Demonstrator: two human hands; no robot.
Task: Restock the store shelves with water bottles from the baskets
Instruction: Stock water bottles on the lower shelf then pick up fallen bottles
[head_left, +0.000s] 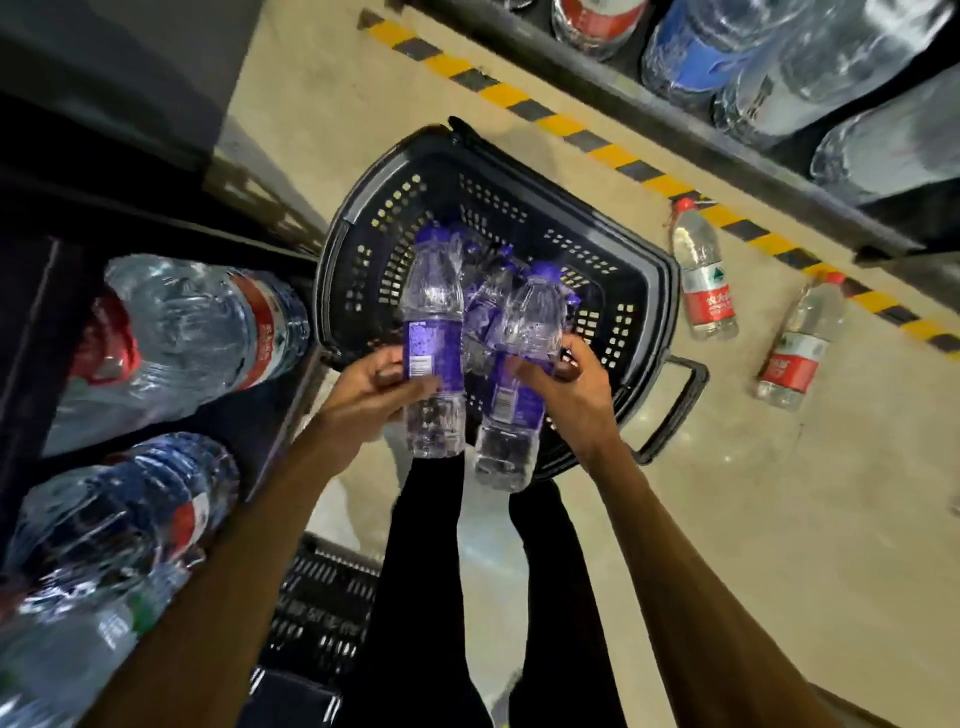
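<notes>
Gripping a purple bottle each, the left hand (374, 387) and right hand (579, 387) hold them over the basket (519, 171), where more lie. Lift both clear of its rim, kept apart, then turn shelfward. Mind two red-label bottles (704, 280) loose on the floor and another basket (322, 613) at the feet.

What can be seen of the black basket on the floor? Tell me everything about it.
The basket is black, seemingly hard plastic, with a thick smooth rim and walls pierced by rows of small slots. A loop handle hangs folded out on its near right side. It stands upright on the beige floor between shelves, with purple-capped bottles inside. The left hand and right hand each hold a bottle above it; neither appears to touch it.
</notes>
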